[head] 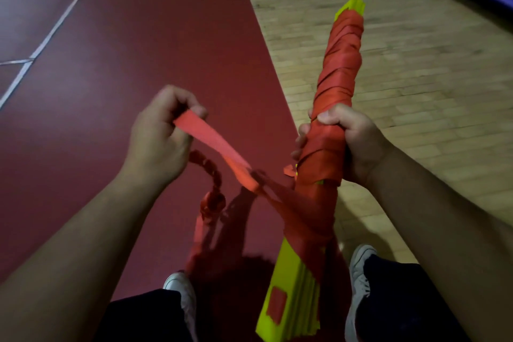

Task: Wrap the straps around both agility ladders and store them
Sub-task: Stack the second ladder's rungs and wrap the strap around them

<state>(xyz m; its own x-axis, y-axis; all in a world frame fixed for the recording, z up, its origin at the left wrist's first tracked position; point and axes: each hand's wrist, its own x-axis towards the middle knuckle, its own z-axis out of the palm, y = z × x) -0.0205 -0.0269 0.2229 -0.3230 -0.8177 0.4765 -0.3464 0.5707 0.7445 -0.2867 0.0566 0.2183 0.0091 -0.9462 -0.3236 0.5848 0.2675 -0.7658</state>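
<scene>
Right hand [349, 141]: fingers curled all the way round the middle of the agility ladder [341, 58], holding the folded-up bundle clear of the floor [138, 36] on a slant, top end leaning away from the person.
Left hand [158, 141]: pinching the flat red strap [211, 144] between thumb and fingers, drawing it out to the left of the bundle.
Where the ladder sits: up in the air in front of the person, lower end down by the shoes [361, 272].
Done so far: upper half looks pretty much sorted, red wraps spiral from just under the top down past the gripping hand, and only a bit of the yellow rungs [291, 300] pokes out up there.
Not done: the lower stretch of rungs is bare, and a twisted loose tail [212, 189] of strap hangs below the pulled section.
Rough progress: I'd say past halfway on this one, with a few more turns plus tucking the end left.
Second ladder: not in shot, so no idea if it's wrapped.
Storing: nothing like a bag or rack is visible, so that part looks like it's all to come.
</scene>
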